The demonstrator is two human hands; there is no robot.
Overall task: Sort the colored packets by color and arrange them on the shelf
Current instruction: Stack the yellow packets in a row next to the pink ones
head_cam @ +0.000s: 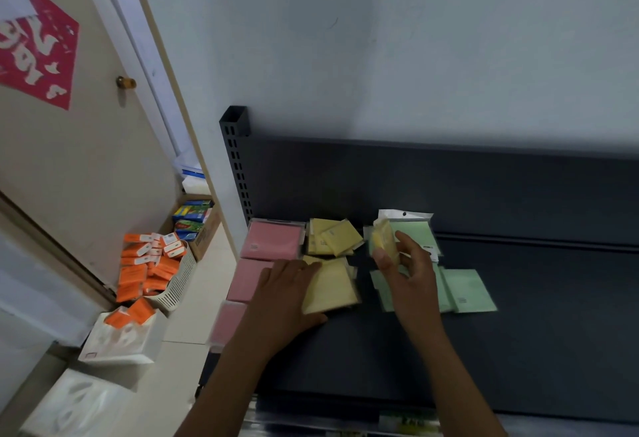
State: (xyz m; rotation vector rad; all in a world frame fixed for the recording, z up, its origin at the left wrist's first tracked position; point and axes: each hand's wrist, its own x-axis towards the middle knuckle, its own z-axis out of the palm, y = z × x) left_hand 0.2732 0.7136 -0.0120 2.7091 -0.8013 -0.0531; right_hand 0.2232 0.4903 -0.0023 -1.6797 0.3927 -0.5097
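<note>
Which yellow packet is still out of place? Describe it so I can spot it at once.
On the dark shelf, go to the green packets on the right of the three colour groups. The yellow packet is held up over them, pinched in the right hand. Unlike the other yellow packets, it is lifted and sits among green.

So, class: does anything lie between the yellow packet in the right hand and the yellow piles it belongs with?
Nothing visible does. The right hand holds the yellow packet above the green packets; only bare shelf separates it from the yellow piles.
</note>
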